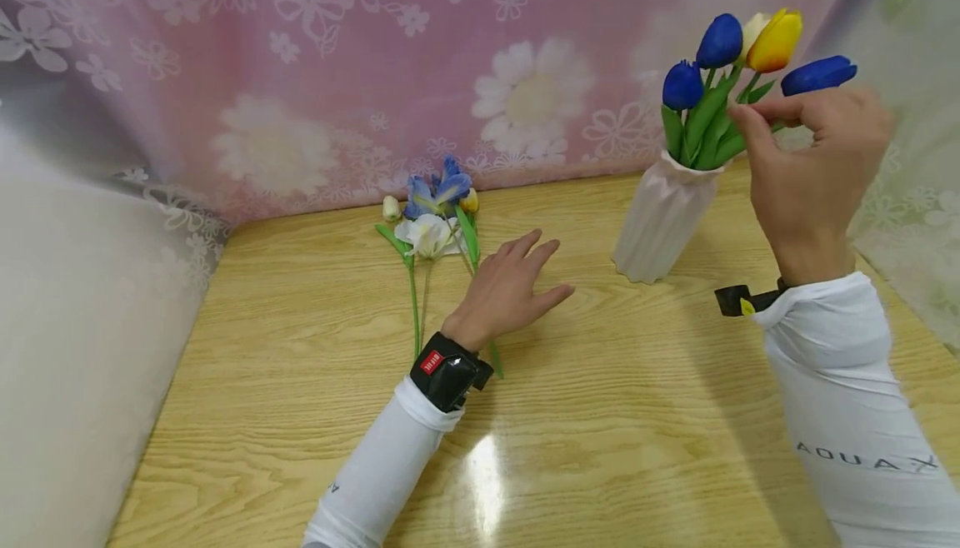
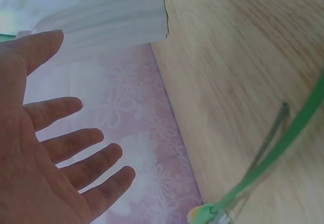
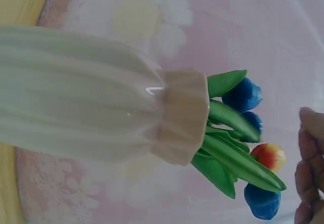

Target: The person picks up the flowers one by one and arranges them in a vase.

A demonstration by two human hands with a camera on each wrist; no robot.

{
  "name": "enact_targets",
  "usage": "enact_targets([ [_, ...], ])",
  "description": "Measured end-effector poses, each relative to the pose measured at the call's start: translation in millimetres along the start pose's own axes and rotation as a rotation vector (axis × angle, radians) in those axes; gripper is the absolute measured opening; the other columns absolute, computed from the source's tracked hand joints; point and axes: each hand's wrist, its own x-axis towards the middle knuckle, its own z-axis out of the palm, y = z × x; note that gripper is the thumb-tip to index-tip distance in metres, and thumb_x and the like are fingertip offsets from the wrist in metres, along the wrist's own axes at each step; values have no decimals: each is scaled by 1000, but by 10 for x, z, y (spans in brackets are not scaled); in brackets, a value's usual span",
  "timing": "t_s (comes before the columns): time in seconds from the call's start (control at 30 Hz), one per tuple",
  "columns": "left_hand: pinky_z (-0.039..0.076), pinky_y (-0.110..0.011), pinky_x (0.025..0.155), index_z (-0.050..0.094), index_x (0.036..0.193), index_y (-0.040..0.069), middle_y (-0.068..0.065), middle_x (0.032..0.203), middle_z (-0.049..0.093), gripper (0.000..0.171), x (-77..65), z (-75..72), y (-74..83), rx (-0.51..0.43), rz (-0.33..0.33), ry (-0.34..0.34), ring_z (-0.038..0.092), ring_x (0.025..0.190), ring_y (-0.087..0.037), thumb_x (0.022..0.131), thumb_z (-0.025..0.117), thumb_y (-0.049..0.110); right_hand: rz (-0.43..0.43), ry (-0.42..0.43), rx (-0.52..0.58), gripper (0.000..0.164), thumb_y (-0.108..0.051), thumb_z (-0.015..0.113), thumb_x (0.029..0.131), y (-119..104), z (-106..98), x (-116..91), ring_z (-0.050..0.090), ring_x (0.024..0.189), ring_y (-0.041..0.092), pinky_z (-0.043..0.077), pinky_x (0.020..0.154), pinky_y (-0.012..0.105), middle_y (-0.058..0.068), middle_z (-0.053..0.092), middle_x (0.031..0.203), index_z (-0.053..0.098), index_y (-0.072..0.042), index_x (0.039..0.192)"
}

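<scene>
My left hand (image 1: 510, 290) hovers palm down with spread fingers, over or just beside the stems of several loose flowers. Among these are a blue iris (image 1: 438, 190), a white flower (image 1: 429, 236) and a small white tulip (image 1: 391, 208). A pale ribbed vase (image 1: 663, 219) stands to the right, filled with blue tulips (image 1: 720, 40), a yellow-red tulip (image 1: 776, 42) and a partly covered white one. Beside these blooms is my right hand (image 1: 821, 165), thumb and forefinger curved towards each other. In the right wrist view, its fingers (image 3: 310, 153) are apart from the tulips, with nothing seen between them.
All this is on a wood-grain table (image 1: 600, 431). Behind it hangs a pink flower-patterned cloth (image 1: 360, 98), close to the vase and the loose blooms. Pale cloth also hangs at the left and right sides.
</scene>
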Motion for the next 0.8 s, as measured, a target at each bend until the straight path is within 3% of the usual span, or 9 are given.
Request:
enact_targets([
  [0.17, 36, -50, 101, 42, 146, 17, -10, 151, 32, 65, -78, -4, -85, 1, -35, -3, 37, 133, -31, 93, 53, 54, -42, 20, 121, 29, -25, 73, 85, -44, 107, -146, 47, 74, -10, 37, 78, 18, 12, 68, 74, 76, 3, 81],
  [0.5, 36, -48, 102, 41, 146, 17, -10, 151, 33, 65, -235, -19, -280, 18, -96, -17, 35, 134, -29, 94, 50, 55, -64, -196, 264, 19, -12, 73, 85, -106, 345, -522, 48, 70, 0, 35, 63, 16, 16, 66, 78, 72, 7, 86],
  [0.63, 37, -48, 101, 41, 146, 17, -10, 150, 34, 65, -320, -27, -374, 30, -139, -13, 35, 134, -28, 94, 50, 55, -73, -332, 315, 11, -6, 72, 85, -127, 500, -674, 51, 70, 2, 37, 58, 17, 11, 65, 78, 72, 4, 88],
  [0.8, 36, -51, 101, 40, 147, 16, -12, 150, 33, 65, -439, -46, -476, 41, -183, 2, 34, 135, -29, 94, 52, 53, 9, -576, 340, 16, -14, 66, 92, -109, 744, -923, 56, 75, 8, 43, 62, 21, 6, 66, 86, 72, -1, 98],
])
